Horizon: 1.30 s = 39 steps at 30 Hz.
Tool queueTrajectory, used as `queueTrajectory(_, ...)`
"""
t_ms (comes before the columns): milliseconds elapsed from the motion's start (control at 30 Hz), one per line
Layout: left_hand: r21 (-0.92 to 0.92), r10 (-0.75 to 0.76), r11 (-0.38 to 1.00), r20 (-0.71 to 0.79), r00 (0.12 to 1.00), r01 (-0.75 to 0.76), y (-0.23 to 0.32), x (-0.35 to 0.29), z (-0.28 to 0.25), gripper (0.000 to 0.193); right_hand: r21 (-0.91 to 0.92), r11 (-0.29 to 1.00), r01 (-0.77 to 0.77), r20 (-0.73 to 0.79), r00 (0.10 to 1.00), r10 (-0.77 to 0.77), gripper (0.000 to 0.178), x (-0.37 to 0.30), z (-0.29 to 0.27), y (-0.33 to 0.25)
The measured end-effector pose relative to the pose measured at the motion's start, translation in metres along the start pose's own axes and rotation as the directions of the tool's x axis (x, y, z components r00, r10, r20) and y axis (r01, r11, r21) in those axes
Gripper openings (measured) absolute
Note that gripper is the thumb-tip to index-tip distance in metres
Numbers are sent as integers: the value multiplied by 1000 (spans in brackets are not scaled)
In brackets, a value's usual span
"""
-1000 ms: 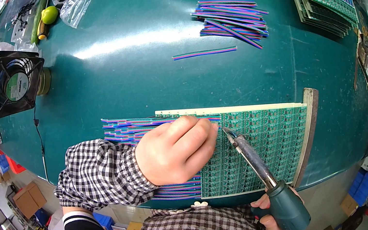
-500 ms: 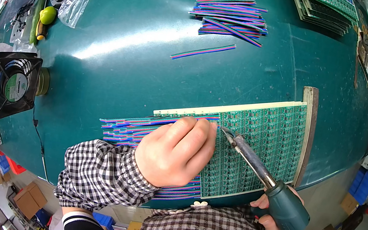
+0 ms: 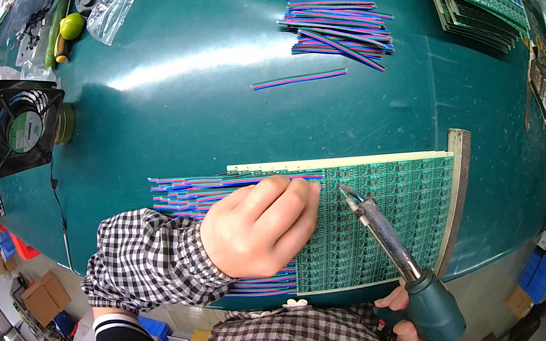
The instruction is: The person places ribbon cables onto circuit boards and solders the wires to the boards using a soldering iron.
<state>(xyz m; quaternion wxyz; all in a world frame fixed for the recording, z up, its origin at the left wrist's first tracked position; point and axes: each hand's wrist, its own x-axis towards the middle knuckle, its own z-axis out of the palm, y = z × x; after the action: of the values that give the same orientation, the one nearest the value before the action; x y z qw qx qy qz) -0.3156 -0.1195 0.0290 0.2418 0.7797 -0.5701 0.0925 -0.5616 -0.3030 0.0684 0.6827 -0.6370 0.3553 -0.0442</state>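
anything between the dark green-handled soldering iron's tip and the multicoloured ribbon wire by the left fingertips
Nothing visible; green circuit board shows between the soldering iron and the ribbon wire beside the left hand.

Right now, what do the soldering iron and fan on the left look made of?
Soldering iron: barrel likely metal, by its silvery glint; handle probably plastic, smooth and dark green. Fan: black, faintly glossy, could be plastic or painted metal.

By the table's point(image 3: 208, 123) near edge, the left hand point(image 3: 259, 226) curls over wire strips point(image 3: 185, 190) beside a circuit-board panel point(image 3: 380, 226); the right hand point(image 3: 409, 333) grips a soldering iron point(image 3: 394, 247) slanting over it. A fan point(image 3: 23, 126) stands toward the left edge, stacked boards point(image 3: 476, 20) toward the far right corner.
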Motion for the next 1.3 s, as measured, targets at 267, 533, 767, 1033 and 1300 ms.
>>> queueTrajectory(267,-84,-128,987,98,987,136,11,2,-29,40,364,931,4,-22,1000,4,71,6,-6,-2)
queueTrajectory(533,-273,-362,882,131,923,384,-69,69,7,15,435,900,42,41,997,-67,95,19,-37,14)
queueTrajectory(767,-252,-322,908,95,942,336,-84,71,32,9,351,910,222,-22,973,-229,73,25,-33,14)
queueTrajectory(1033,-253,-210,944,30,977,211,-38,43,-31,17,345,915,209,14,974,-228,78,21,-37,19)
queueTrajectory(1300,-10,-36,999,142,989,38,13,-3,-17,41,413,909,61,69,993,-98,87,14,-28,9)
